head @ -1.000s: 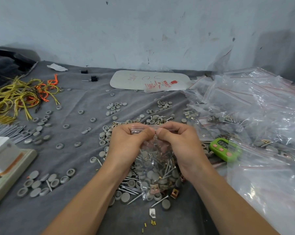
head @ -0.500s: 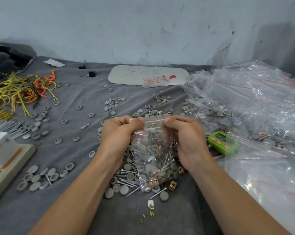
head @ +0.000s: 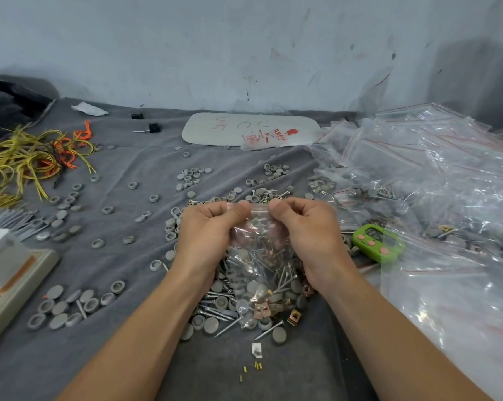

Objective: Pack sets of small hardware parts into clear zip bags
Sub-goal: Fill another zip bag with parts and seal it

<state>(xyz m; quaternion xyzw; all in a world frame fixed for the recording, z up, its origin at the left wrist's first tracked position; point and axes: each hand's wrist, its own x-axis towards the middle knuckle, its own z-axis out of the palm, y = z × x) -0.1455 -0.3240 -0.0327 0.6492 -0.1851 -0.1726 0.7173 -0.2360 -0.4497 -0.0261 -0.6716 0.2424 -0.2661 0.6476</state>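
Both grips are clamping the zip strip of one bag [head: 260,253]. I am seeing the left grip [head: 208,230] pinching the strip's left end between thumb and curled fingers. The right grip [head: 309,227] is pinching the right end the same way. The thumbs are facing each other, with a short stretch of strip showing between them. Both forearms are reaching in from the near edge, knuckles turned away from me.

The bag is hanging upright from the two pinches over the middle of the cloth-covered tabletop [head: 122,357]. Its lower end is resting on a heap of parts [head: 215,309]. Inside it, screws [head: 276,273], grey caps [head: 251,286] and copper clips [head: 260,309] are sagging toward the bottom. Whether the zip is sealed I cannot tell.

To the right, a pile of bags [head: 435,175] is lying heaped, several holding a similar mix. A green timer [head: 379,243] is sitting near the right wrist, its right side under clear plastic. Across the left half, loose caps [head: 67,309] are lying scattered, and yellow wires [head: 18,166] are lying at the far left.
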